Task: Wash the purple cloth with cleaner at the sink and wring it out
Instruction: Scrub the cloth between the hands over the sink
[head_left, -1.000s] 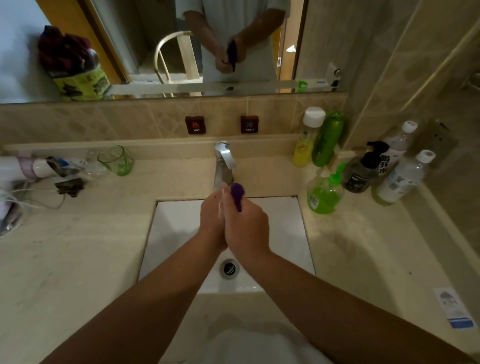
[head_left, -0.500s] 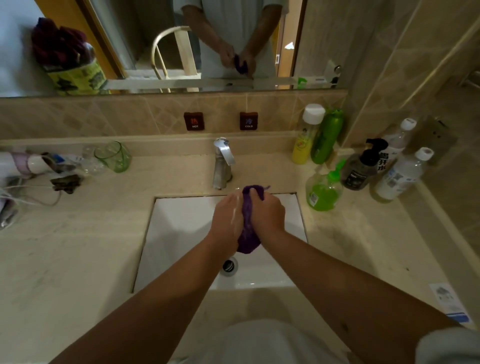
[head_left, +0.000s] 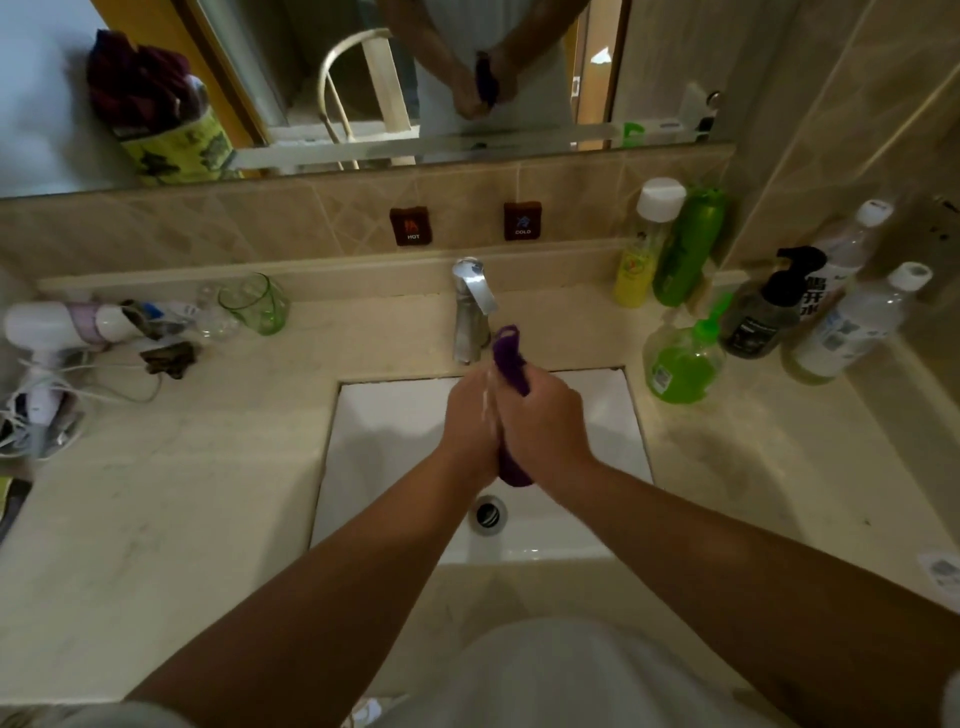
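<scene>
The purple cloth (head_left: 510, 358) is pressed between my two hands over the white sink (head_left: 384, 415). Its top end sticks up beside the chrome tap (head_left: 470, 312), and its lower end hangs out below my palms above the drain (head_left: 487, 512). My left hand (head_left: 470, 421) and my right hand (head_left: 545, 421) are both closed around the cloth, palm against palm. White foam shows where the hands meet. A green bottle of cleaner (head_left: 683, 364) stands on the counter right of the sink.
Several bottles (head_left: 852, 322) crowd the right back corner of the counter. A green glass (head_left: 257, 304), a white hair dryer (head_left: 57, 325) and its cable lie at the left. Hot and cold tags (head_left: 411, 226) sit on the tiled wall under the mirror.
My hands have closed flat together around the cloth and rubbed it, so that it now stands upright with one end poking above my fingers. The view has shifted slightly.
</scene>
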